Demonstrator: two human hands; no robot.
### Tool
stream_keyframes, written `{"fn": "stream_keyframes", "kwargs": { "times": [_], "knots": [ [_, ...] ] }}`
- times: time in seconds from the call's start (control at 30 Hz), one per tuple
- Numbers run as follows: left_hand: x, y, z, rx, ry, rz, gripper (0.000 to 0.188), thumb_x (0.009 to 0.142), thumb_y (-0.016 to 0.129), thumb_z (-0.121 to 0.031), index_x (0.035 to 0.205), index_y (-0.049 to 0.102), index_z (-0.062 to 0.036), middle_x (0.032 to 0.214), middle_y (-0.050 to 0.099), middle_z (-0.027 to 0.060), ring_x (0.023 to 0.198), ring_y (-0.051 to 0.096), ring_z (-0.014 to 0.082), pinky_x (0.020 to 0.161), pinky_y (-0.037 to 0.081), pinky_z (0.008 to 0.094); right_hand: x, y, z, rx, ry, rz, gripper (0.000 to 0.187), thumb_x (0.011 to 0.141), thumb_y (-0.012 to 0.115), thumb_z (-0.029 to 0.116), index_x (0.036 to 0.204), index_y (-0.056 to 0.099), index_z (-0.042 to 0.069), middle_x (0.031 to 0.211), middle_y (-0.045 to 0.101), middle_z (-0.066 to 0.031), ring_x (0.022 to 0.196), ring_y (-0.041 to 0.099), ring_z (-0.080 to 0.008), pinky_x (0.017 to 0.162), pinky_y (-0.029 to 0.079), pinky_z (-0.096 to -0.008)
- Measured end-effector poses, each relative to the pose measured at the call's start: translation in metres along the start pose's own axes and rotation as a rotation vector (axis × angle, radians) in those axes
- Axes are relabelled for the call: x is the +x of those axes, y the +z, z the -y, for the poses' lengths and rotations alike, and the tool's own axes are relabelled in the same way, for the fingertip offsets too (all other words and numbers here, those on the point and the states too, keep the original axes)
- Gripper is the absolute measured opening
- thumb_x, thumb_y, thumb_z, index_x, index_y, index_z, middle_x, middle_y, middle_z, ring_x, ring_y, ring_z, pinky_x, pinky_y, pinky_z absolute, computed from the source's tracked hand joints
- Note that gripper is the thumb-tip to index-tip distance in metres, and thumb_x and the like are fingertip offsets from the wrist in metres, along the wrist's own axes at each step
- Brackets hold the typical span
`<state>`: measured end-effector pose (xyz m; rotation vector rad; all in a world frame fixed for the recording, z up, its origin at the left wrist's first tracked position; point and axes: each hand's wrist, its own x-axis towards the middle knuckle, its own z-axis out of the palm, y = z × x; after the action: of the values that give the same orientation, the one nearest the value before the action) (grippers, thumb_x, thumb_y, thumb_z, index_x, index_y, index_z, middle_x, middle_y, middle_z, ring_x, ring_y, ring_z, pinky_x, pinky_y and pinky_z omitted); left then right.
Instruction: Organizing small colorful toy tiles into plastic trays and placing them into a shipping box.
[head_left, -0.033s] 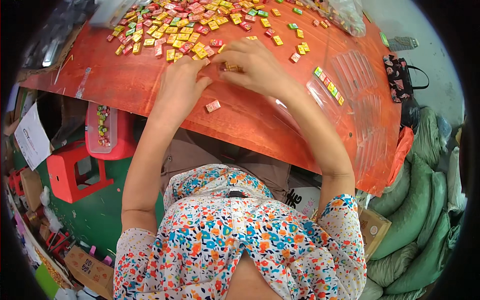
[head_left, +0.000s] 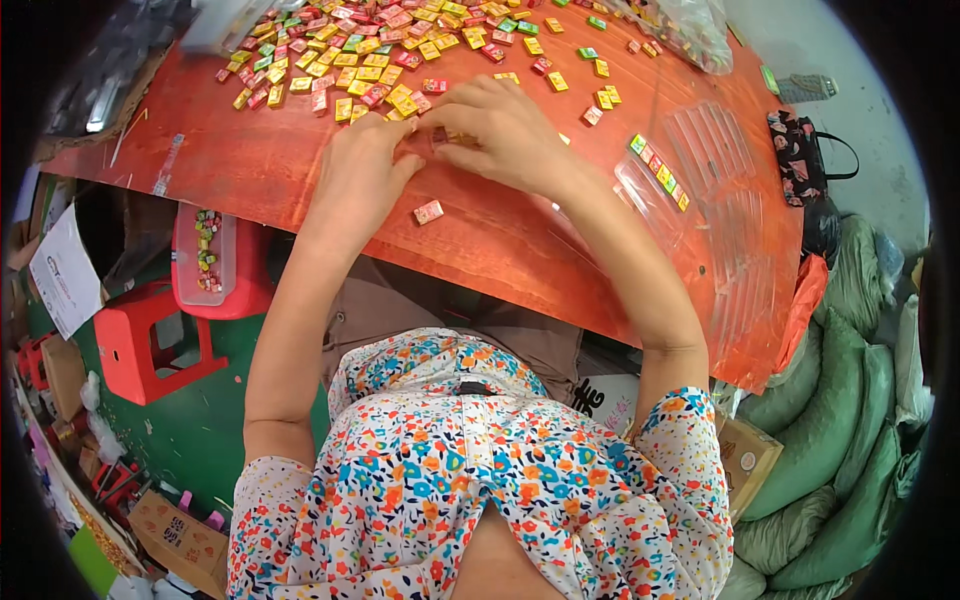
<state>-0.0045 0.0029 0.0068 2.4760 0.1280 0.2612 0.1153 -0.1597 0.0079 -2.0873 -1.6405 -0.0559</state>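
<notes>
My right hand (head_left: 495, 135) is curled round small candy-sized boxes (head_left: 447, 137), mostly hidden under its fingers. Close against its fingertips is my left hand (head_left: 365, 160), fingers bent and thumb pointing inward; whatever it grips is hidden. Both hands are just above the red tabletop (head_left: 480, 240). One pink-and-white small box (head_left: 428, 212) lies alone on the near side of them. Beyond the fingers spreads a loose heap of small yellow, red and green boxes (head_left: 370, 75).
At the right lie clear plastic trays (head_left: 705, 140), one with a row of small boxes (head_left: 658, 172). A clear bag (head_left: 690, 35) is at the far edge. Left of the table, a clear bin (head_left: 205, 255) stands on a red stool (head_left: 240, 295). Green sacks (head_left: 820, 390) lie at the right.
My right hand has shifted slightly left, its fingertips closer to my left hand. The boxes under it show less, and a yellow box now peeks out beside its wrist.
</notes>
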Motion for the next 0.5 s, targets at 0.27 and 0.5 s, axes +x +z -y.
{"fn": "stream_keyframes", "kwargs": {
  "times": [0.27, 0.5],
  "knots": [
    [0.005, 0.011, -0.007, 0.002, -0.003, 0.021, 0.027, 0.075, 0.076, -0.013, 0.095, 0.066, 0.0016, 0.094, 0.062, 0.0206, 0.088, 0.063, 0.0388, 0.076, 0.052, 0.0464, -0.005, -0.008, -0.012, -0.039, 0.006, 0.009, 0.033, 0.079, 0.072, 0.020, 0.111, 0.068, 0.012, 0.106, 0.064, -0.0062, 0.103, 0.057, -0.0265, 0.091, 0.044, -0.0395],
    [0.012, 0.018, -0.014, 0.104, 0.005, 0.060, 0.025, 0.077, 0.074, -0.015, 0.092, 0.063, 0.0026, 0.101, 0.060, 0.0200, 0.089, 0.064, 0.0396, 0.076, 0.053, 0.0472, -0.039, -0.053, -0.036, 0.161, 0.445, 0.127, 0.038, 0.081, 0.073, 0.020, 0.116, 0.066, 0.010, 0.114, 0.063, -0.0103, 0.099, 0.063, -0.0293, 0.085, 0.051, -0.0375]
  ]
}}
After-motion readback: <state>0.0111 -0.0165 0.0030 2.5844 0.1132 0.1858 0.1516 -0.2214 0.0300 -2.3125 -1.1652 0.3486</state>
